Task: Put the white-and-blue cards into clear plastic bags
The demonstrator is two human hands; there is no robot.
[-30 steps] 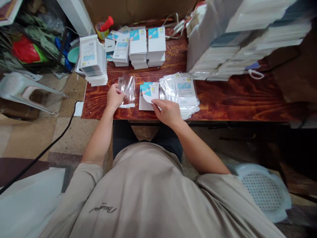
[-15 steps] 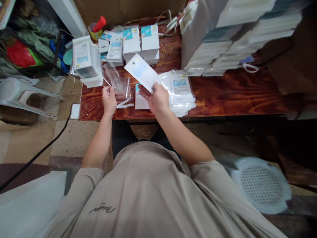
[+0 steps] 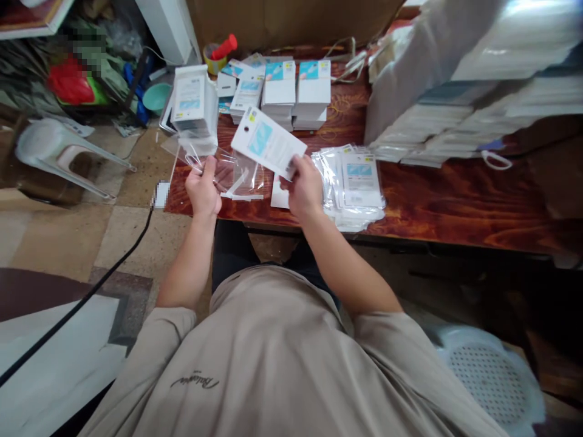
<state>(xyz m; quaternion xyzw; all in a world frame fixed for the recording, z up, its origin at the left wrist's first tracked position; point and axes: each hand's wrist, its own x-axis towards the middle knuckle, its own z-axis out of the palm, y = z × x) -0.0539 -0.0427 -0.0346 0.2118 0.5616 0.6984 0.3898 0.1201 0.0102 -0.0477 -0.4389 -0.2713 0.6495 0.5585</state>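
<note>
In my right hand (image 3: pixel 306 185) is a white printed card (image 3: pixel 268 142) with a blue panel and a punched hole, gripped by its lower right corner and tilted. My left hand (image 3: pixel 203 187) pinches a clear plastic bag (image 3: pixel 184 150) near the table's left edge. More clear bags (image 3: pixel 248 176) with white strips lie between the two hands. Just right of my right hand is a pile of bagged cards (image 3: pixel 359 182). Part of another white card (image 3: pixel 279 193) shows on the table beneath my right hand.
Card stacks (image 3: pixel 279 91) line the back, beside a tall card stack (image 3: pixel 189 100) at the left. A large pile of wrapped packs (image 3: pixel 419 121) rises at the right. Also there are a tape roll (image 3: pixel 214 60), a green bowl (image 3: pixel 156 97), and a white stool (image 3: pixel 45 142) on the floor.
My left hand has lifted a clear bag off the table. The card in my right hand has turned so its printed face shows more plainly. The view has shifted left.
</note>
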